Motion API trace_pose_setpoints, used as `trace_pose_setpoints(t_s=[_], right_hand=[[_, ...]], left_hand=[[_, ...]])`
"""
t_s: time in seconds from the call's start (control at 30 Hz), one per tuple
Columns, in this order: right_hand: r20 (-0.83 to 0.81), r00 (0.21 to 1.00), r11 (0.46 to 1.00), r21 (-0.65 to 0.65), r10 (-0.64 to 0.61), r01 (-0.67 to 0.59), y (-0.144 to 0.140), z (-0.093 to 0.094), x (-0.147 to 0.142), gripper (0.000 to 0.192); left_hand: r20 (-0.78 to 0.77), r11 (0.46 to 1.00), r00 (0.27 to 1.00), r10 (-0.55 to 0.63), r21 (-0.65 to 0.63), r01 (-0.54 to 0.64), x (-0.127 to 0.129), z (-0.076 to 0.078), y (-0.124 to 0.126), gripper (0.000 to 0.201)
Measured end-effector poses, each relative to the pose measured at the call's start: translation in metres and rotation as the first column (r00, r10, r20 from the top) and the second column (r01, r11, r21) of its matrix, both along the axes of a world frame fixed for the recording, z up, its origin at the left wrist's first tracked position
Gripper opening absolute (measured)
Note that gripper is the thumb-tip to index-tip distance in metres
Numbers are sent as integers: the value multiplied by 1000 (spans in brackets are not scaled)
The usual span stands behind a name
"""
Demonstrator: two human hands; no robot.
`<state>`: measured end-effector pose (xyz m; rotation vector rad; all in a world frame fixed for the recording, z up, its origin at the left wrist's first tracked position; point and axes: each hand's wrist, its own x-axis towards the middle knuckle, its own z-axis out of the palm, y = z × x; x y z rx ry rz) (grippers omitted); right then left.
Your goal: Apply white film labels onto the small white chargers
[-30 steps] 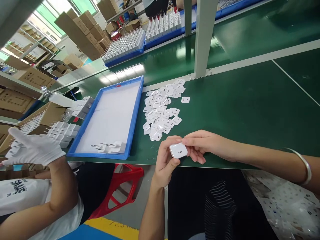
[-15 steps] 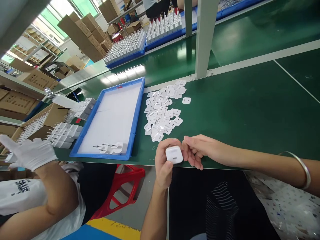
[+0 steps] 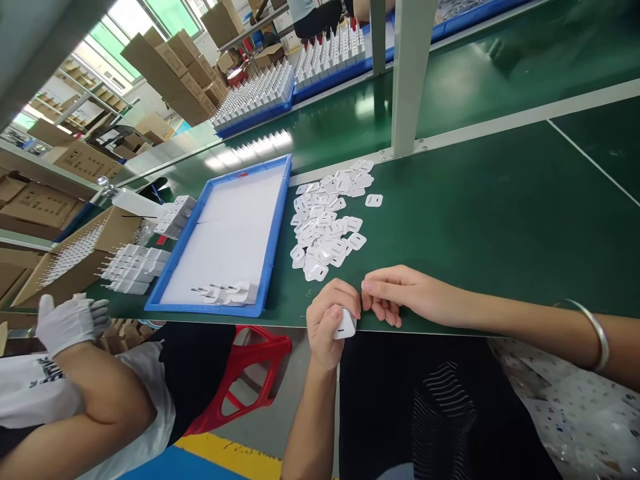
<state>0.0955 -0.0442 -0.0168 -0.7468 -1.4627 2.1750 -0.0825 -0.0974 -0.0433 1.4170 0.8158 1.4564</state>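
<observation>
Takes in a glossy green desk (image 3: 480, 220), a red plastic stool (image 3: 278, 352), a grey, yellow and blue floor (image 3: 235, 453), stacked cardboard boxes (image 3: 163, 75) and bright green-tinted windows (image 3: 173, 15).

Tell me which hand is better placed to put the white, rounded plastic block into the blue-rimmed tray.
Probably your left hand: it holds the white, rounded plastic block and is nearer the blue-rimmed rectangular tray. Your right hand is farther away.

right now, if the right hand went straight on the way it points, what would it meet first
Most likely the left hand, which holds a white charger just ahead of the right hand; any gap between them is hard to judge.
</observation>
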Motion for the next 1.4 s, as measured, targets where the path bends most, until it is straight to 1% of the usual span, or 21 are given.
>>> trace_pose_setpoints(t_s=[0.13, 0.2, 0.3, 0.43, 0.53, 0.6, 0.63, 0.7, 0.73, 0.77, 0.8, 0.83, 0.87, 0.9, 0.93, 0.97, 1.0, 1.07, 1.23, 1.33, 1.4], right_hand=[[13, 1000, 1000, -4, -28, 28, 0, -1, 0, 49], [27, 999, 999, -22, -41, 41, 1, -1, 1, 51], [42, 997, 997, -34, -62, 63, 1, -2, 1, 52], [45, 996, 995, -55, -83, 85, 1, -1, -1, 52], [70, 993, 991, -87, -98, 104, 3, 0, -1, 51], [77, 991, 987, -113, -107, 115, 4, 0, 0, 52], [76, 991, 985, -126, -110, 119, 4, 0, 1, 52], [73, 991, 981, -147, -115, 125, 5, 1, 3, 53], [75, 991, 980, -153, -114, 125, 5, 1, 4, 53], [77, 991, 980, -156, -111, 122, 5, 1, 4, 53], [78, 991, 981, -155, -107, 118, 5, 1, 5, 53], [78, 992, 982, -151, -103, 114, 5, 0, 5, 53], [79, 992, 984, -144, -96, 107, 5, 0, 5, 52], [80, 992, 985, -136, -92, 103, 4, -1, 5, 52], [83, 993, 987, -128, -89, 99, 4, -2, 5, 51], [86, 993, 988, -122, -85, 95, 4, -3, 5, 51], [88, 993, 989, -117, -80, 90, 4, -4, 5, 51], [92, 993, 990, -113, -72, 82, 4, -6, 5, 51], [104, 993, 992, -110, -57, 69, 5, -5, 5, 50], [104, 993, 992, -112, -50, 62, 5, -5, 4, 50], [101, 994, 992, -115, -48, 60, 6, -6, 4, 50]], left_hand=[[112, 999, 993, -33, 34, 30, 3, 4, 3, 34], [149, 999, 989, -14, 52, 7, 4, 5, 4, 29], [129, 999, 991, 32, 24, -35, 3, 4, 5, 25], [83, 996, 995, -49, -66, 54, 2, 0, 4, 32], [-75, 994, 995, -59, -92, 52, -2, 5, 2, 29], [-250, 994, 968, 7, -108, -35, -15, 15, 3, 24], [-336, 989, 940, 62, -108, -104, -25, 23, 5, 27], [-507, 954, 836, 210, -80, -288, -52, 45, 14, 41], [-591, 924, 757, 278, -51, -380, -67, 58, 22, 46], [-703, 887, 638, 314, -22, -461, -82, 72, 31, 48], [-830, 848, 471, 300, 5, -530, -97, 86, 41, 47], [-935, 811, 264, 236, 39, -584, -109, 99, 52, 45], [-996, 791, 52, 77, 29, -611, -118, 110, 62, 45], [-990, 779, -101, -104, -18, -627, -124, 120, 72, 47], [-956, 767, -184, -230, -62, -639, -128, 128, 80, 49], [-915, 756, -228, -334, -115, -645, -129, 133, 86, 50], [-887, 748, -239, -395, -159, -645, -127, 136, 91, 50], [-856, 743, -248, -453, -208, -636, -122, 138, 98, 52], [-816, 760, -282, -505, -265, -593, -109, 134, 107, 53], [-791, 742, -261, -553, -326, -585, -109, 133, 112, 55], [-778, 718, -224, -587, -372, -588, -115, 135, 113, 60]])
